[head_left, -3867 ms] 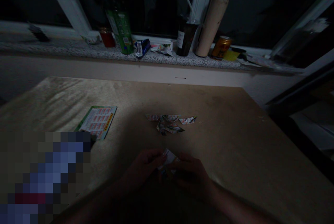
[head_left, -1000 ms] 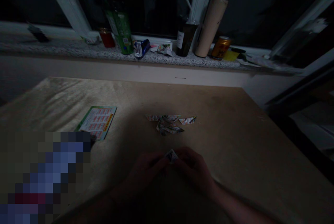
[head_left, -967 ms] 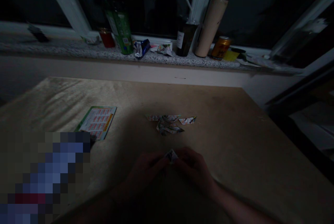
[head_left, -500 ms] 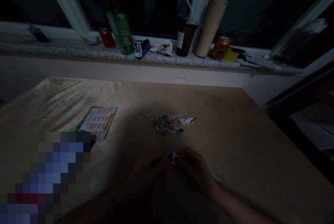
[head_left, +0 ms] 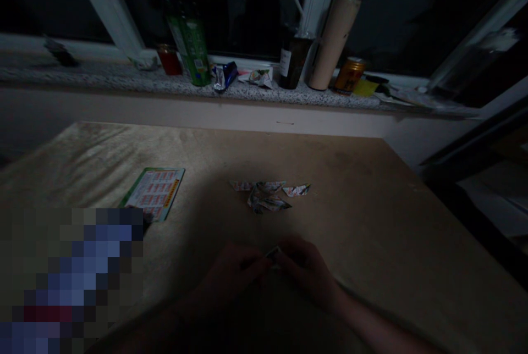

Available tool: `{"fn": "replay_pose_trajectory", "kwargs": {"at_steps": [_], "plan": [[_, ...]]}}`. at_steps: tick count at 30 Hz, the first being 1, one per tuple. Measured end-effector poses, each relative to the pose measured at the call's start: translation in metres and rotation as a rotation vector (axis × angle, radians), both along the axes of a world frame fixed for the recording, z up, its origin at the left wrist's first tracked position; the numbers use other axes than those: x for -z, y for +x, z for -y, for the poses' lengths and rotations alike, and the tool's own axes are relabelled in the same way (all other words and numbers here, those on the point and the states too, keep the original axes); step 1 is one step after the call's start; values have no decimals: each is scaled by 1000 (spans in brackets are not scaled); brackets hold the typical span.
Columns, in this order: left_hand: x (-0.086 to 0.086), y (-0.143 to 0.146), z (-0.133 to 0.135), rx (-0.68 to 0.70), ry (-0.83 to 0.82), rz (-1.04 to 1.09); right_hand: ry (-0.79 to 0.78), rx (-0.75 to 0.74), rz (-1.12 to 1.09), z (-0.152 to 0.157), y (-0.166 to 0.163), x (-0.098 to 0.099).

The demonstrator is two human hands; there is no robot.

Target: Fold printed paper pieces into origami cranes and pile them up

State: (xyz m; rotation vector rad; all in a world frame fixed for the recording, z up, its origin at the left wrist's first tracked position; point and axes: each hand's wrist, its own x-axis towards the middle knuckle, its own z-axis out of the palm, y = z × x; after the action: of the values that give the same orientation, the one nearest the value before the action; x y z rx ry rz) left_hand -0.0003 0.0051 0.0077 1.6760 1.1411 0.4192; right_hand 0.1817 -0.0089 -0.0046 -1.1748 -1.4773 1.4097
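Between the fingertips of both hands is a small folded piece of printed paper (head_left: 274, 255), mostly covered by the fingers. My left hand (head_left: 237, 267) pinches its left side. On the other side my right hand (head_left: 304, 264) grips it with thumb and fingers. Both hands are low over the near part of the table and in deep shadow. Just beyond them lies a loose pile of folded paper pieces (head_left: 267, 200) with pointed ends, in the same kind of print. One separate folded piece (head_left: 297, 190) rests at the pile's right.
A printed card with a calendar grid (head_left: 154, 192) lies on the table (head_left: 350, 205) at left, beside a pixelated area. Along the granite windowsill (head_left: 247, 90) stand a green container (head_left: 192, 51), a dark cup with a straw (head_left: 293, 62), a tall pink cylinder (head_left: 336, 35) and a gold can (head_left: 350, 75).
The paper in my fingers has tilted and shows less of its printed face; before, it showed a small upright triangle. My hands have shifted slightly. The pile has not moved.
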Motion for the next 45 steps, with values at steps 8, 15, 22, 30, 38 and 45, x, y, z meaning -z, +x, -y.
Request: {"fn": "replay_pose_trajectory", "kwargs": {"at_steps": [8,15,22,30,38,45], "plan": [[-1,2,1,91,77,-23,86,-3,139,1,-1,-4],[-4,2,1,17,-24,-2,53,69,110,0,-2,-5],[-8,3,0,-50,-98,104,5,104,101,-1,-1,-3],[-7,2,0,-30,-86,106,8,95,92,-1,-1,-5],[-1,-6,3,-100,-88,141,13,128,89,-4,0,1],[-2,-1,0,-7,-56,128,-16,109,88,-2,-1,0]]}}
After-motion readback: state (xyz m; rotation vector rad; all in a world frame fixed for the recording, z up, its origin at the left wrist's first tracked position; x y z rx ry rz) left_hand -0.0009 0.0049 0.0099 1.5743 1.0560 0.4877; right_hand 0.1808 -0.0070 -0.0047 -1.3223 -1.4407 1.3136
